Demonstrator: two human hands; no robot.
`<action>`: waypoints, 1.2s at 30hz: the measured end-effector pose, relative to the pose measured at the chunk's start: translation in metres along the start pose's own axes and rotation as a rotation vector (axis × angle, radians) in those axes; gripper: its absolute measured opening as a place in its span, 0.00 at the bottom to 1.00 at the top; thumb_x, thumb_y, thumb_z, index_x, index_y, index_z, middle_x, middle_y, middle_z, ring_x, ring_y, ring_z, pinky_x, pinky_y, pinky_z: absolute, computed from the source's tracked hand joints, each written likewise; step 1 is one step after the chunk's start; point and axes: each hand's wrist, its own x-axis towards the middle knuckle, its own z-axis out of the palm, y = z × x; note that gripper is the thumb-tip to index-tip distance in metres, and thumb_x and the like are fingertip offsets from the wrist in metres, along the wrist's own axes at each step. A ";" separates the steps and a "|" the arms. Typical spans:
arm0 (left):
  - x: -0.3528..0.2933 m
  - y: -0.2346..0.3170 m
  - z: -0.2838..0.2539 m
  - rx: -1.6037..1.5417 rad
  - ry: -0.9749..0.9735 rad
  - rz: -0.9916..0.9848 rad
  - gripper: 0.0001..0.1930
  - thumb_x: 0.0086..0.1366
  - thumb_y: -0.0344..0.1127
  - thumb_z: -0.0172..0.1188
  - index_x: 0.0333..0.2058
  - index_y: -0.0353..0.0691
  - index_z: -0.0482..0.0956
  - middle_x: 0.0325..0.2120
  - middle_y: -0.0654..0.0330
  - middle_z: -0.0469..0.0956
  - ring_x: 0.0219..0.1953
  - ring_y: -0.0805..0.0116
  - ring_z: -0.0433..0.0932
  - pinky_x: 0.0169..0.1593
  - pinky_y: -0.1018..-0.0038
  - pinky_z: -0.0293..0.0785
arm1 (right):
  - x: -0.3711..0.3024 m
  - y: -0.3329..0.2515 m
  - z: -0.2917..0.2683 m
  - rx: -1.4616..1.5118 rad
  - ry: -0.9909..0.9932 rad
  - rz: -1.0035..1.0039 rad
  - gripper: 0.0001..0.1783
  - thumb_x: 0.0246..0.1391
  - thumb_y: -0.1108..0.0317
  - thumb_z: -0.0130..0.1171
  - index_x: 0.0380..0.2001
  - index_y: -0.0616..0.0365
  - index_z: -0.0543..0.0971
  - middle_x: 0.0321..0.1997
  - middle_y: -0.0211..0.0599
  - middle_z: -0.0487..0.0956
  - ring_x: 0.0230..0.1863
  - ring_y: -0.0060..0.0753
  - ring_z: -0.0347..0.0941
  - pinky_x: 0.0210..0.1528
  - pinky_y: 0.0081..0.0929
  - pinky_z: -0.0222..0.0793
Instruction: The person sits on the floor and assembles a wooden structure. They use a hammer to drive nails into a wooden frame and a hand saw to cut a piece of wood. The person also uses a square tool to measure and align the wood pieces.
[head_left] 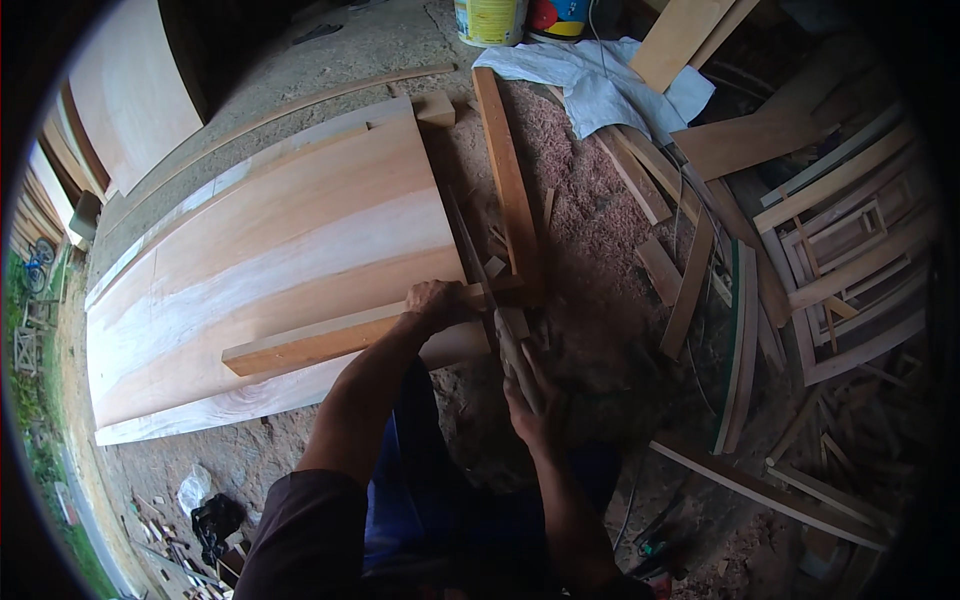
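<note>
Closest to hand is one length of timber (320,345), lying across the right-hand part of a big pale wooden panel (290,240), with its near end poking past the panel's edge. The left hand (435,303) is clamped over it near that end, fingers curled down on the wood. The right hand (530,395) is wrapped around the handle of one handsaw (482,270), whose blade crosses the timber just right of the left hand. Can't tell how deep the teeth are, and I can't make out a maker's mark on the saw.

Moving out: one reddish-brown beam (508,180) lies beyond the timber's end, and one small wood block (435,108) sits at the panel's far corner. Pinkish shavings (585,190) cover the ground to the right, with one white sheet (620,85) crumpled above them.

Only printing I spotted is on the two buckets at the top, one yellow and white (490,25), one mostly blue and red (557,15); too cut off to read properly. Lower left has two plastic bags, one clear (195,490), one black (215,522). Too many offcuts on the right to count, plus some wooden frames (808,345).
</note>
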 end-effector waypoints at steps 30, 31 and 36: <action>0.001 -0.008 -0.004 0.005 -0.036 -0.012 0.36 0.46 0.73 0.70 0.41 0.47 0.87 0.36 0.54 0.86 0.42 0.51 0.85 0.45 0.56 0.79 | 0.059 -0.006 0.027 -0.217 -0.059 -0.032 0.32 0.63 0.65 0.61 0.69 0.58 0.68 0.60 0.49 0.78 0.61 0.44 0.76 0.56 0.36 0.73; 0.000 -0.016 -0.005 -0.024 -0.037 -0.010 0.36 0.46 0.73 0.70 0.41 0.47 0.87 0.36 0.53 0.86 0.42 0.50 0.85 0.45 0.56 0.79 | 0.040 -0.005 0.026 -0.126 -0.043 -0.017 0.33 0.61 0.65 0.62 0.68 0.58 0.68 0.60 0.50 0.78 0.59 0.45 0.77 0.56 0.37 0.73; 0.003 -0.028 -0.010 -0.012 -0.070 -0.016 0.36 0.47 0.74 0.69 0.41 0.47 0.87 0.36 0.53 0.86 0.42 0.50 0.85 0.45 0.56 0.79 | -0.131 -0.038 -0.064 0.056 -0.165 0.113 0.32 0.60 0.67 0.59 0.67 0.60 0.69 0.60 0.49 0.79 0.47 0.46 0.84 0.44 0.33 0.79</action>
